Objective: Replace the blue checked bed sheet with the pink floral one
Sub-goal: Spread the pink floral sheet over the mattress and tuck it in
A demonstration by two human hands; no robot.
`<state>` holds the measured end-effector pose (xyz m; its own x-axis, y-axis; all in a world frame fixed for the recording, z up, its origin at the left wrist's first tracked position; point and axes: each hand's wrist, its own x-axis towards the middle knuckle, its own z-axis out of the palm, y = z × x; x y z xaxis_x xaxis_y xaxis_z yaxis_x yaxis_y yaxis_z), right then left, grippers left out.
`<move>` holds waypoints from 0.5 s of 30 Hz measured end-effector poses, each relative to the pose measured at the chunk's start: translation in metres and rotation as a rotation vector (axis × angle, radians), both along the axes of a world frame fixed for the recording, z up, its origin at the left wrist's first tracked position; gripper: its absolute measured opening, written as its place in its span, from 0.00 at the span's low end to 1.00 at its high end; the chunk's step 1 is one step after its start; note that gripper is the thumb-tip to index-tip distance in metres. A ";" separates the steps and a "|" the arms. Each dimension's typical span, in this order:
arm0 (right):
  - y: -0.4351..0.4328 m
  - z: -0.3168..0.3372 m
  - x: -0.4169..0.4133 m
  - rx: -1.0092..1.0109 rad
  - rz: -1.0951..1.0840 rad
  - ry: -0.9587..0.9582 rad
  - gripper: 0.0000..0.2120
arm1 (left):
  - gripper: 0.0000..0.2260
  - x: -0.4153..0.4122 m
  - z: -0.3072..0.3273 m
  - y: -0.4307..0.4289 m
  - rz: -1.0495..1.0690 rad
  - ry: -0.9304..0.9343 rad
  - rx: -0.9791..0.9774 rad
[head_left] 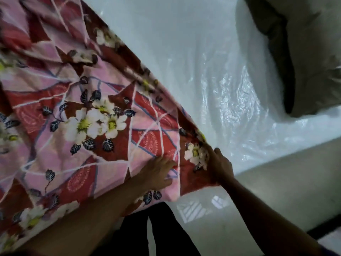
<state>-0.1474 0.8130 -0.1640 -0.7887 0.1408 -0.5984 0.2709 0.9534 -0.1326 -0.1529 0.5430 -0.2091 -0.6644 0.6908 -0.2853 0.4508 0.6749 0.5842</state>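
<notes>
While pink floral sheet (83, 111) covers only left part of plastic-wrapped mattress (221, 71), my left hand (156, 172) presses flat, fingers straight, anchoring cloth. My right hand (219, 163) grasps sheet edge, likely for pull rightward.

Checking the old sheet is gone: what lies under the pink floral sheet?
Plastic-wrapped mattress shows bare beside the pink floral sheet; whatever lies beneath it is hidden.

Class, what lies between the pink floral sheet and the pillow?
In the head view, only the plastic-wrapped mattress, uncovered, lies between the pink floral sheet and the pillow.
</notes>
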 end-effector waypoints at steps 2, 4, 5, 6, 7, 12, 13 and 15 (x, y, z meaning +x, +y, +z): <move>0.011 0.001 0.043 0.029 -0.024 -0.081 0.42 | 0.22 0.021 0.001 0.011 -0.051 -0.032 0.032; 0.011 0.007 0.069 0.082 -0.029 -0.105 0.38 | 0.14 0.031 0.012 0.020 -0.054 -0.117 0.089; 0.006 0.009 0.075 0.124 -0.023 -0.072 0.36 | 0.11 0.031 0.016 0.021 -0.004 -0.211 0.130; 0.002 0.010 0.077 0.152 -0.013 -0.009 0.36 | 0.09 0.028 0.020 0.022 0.056 -0.326 0.158; -0.002 0.010 0.076 0.165 -0.002 0.064 0.35 | 0.08 0.024 0.025 0.022 0.128 -0.465 0.174; -0.054 -0.010 -0.013 -0.037 -0.036 0.441 0.17 | 0.10 -0.041 0.025 -0.015 0.548 -0.422 0.240; -0.071 -0.012 -0.044 -0.081 -0.004 0.463 0.17 | 0.07 -0.057 0.026 -0.027 0.609 -0.347 0.225; -0.105 -0.016 -0.111 -0.132 0.078 0.453 0.19 | 0.05 -0.090 0.025 -0.049 0.714 -0.200 0.218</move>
<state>-0.2582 0.7076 -0.1799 -0.9796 0.0165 -0.2004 0.0857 0.9358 -0.3418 -0.2426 0.4944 -0.1839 -0.9201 0.1687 -0.3536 -0.1786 0.6227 0.7618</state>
